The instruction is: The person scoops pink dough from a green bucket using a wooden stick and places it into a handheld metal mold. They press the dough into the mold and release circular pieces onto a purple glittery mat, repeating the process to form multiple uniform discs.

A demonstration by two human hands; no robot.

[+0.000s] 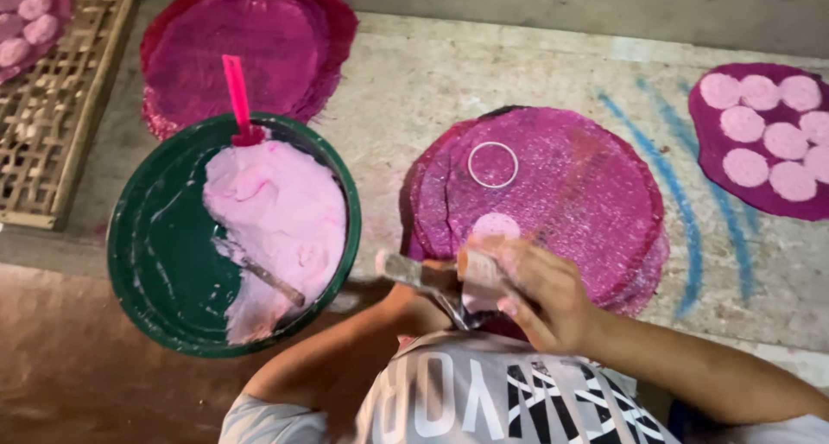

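While the right hand [535,301] was curled low over the near edge of the round magenta mat [553,185], a flat metal scraper [423,275] smeared with pale pink paste was seen crossing beneath its fingers; the blade looked to be pinched there, fingers bent and knuckles up, though blur kept the exact grip from being read. The left hand [414,301] was tucked close under it, mostly hidden, and whether it was closed on the scraper's handle could not be told. Both forearms were angled inward from the bottom of the view, bare, over a grey printed shirt.

Just beyond the fingertips, a small smooth disc of pink paste [496,226] was laid on the mat's glittery, grainy surface. Farther up the same mat, a thin white ring [493,165] was lying flat, well apart from the disc. Several such mats were stacked beneath, edges fanned out.

To the left, a round dark-green basin [164,271] was found, its wall streaked white; a thick, soft mound of pink paste [276,219] was heaped in its right half, with a bright pink stick [236,94] stood in it and a paste-coated tool [268,275] laid across it. Behind it, another magenta mat [250,47] was spread. At far right, a purple mat [717,159] was carrying finished pink discs, and a woven bamboo tray [60,133] was set at far left on the rough concrete floor [414,72].
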